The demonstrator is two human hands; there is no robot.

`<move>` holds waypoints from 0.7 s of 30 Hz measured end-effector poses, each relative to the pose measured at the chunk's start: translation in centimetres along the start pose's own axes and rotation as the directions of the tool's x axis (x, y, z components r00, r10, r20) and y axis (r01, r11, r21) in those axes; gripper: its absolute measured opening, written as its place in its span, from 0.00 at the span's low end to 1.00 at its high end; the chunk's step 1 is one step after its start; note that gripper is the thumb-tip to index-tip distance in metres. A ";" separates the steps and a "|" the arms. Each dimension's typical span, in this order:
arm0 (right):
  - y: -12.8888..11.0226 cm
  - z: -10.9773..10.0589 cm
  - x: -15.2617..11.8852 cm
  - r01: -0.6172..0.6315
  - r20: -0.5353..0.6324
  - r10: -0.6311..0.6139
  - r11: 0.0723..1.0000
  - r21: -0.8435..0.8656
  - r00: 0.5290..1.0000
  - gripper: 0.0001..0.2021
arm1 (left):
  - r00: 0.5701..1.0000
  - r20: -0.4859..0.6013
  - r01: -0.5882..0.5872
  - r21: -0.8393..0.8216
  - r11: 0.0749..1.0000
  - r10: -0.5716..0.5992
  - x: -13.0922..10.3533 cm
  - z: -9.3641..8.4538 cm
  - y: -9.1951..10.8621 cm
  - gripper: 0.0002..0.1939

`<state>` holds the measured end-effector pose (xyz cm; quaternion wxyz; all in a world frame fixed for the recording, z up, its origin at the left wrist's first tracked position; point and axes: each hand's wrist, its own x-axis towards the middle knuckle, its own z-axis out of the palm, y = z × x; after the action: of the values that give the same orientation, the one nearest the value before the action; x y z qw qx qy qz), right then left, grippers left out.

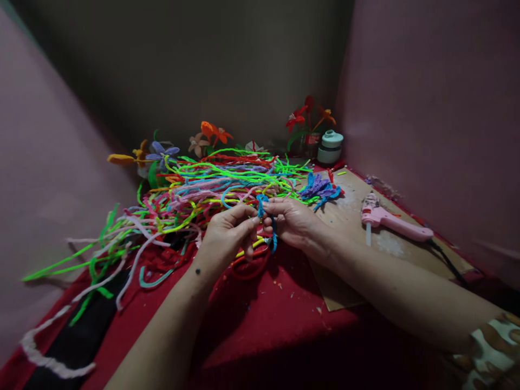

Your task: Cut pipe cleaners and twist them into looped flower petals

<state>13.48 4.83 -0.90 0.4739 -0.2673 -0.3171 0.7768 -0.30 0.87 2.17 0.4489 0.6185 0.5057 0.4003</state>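
Note:
Between my fingertips is a blue pipe cleaner [262,205], bent into a small loop at its top, with a loose end hanging down. My left hand [231,230] pinches it from the left side. From the right, my right hand [290,219] grips the same piece with thumb and fingers. Just behind both hands lies a large heap of colourful pipe cleaners [227,181] in green, pink, yellow, red and blue. Under my hands, a yellow-handled tool [247,250] is partly hidden. Right of the heap rests a bunch of purple and blue pipe-cleaner petals [320,188].
A pink glue gun [394,221] with a black cord lies on a brown board [341,290] at the right. Pipe-cleaner flowers [209,135] and a pale green lidded container [331,146] stand along the back. A red cloth [252,325] covers the table; walls close in both sides.

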 end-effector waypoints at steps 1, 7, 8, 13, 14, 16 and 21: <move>0.0 0.0 0.0 -0.002 0.002 0.002 1.000 -0.009 1.000 0.05 | 1.000 -0.004 0.009 -0.002 1.000 -0.009 0.0 0.0 0.0 0.05; -0.3 0.2 -0.2 -0.008 0.017 0.008 1.000 -0.015 1.000 0.05 | 0.996 -0.071 0.058 -0.049 0.997 -0.062 0.0 0.4 -0.2 0.06; -0.3 0.2 -0.2 -0.007 0.024 0.007 1.000 -0.011 1.000 0.05 | 0.995 -0.076 0.059 -0.060 0.996 -0.064 0.0 0.5 -0.2 0.06; -0.3 0.1 -0.1 0.000 0.044 -0.001 1.000 0.020 0.999 0.04 | 0.994 -0.082 0.068 -0.109 0.992 -0.077 0.0 0.5 -0.2 0.07; -0.3 0.0 -0.1 -0.003 0.047 0.002 1.000 0.021 0.999 0.04 | 0.994 -0.060 0.085 -0.122 0.989 -0.093 0.0 0.4 -0.2 0.08; -0.3 0.0 0.0 -0.016 0.063 0.015 1.000 0.007 0.998 0.04 | 0.994 0.013 0.114 -0.152 0.982 -0.113 0.2 0.1 -0.4 0.10; -0.4 0.1 -0.1 -0.070 0.109 0.074 0.997 -0.044 0.991 0.05 | 0.981 0.136 0.161 -0.199 0.967 -0.136 0.5 -0.9 -0.9 0.13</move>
<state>13.70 4.84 -0.57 0.4217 -0.2446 -0.3486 0.8005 -1.34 1.55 1.60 0.5700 0.5513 0.4777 0.3781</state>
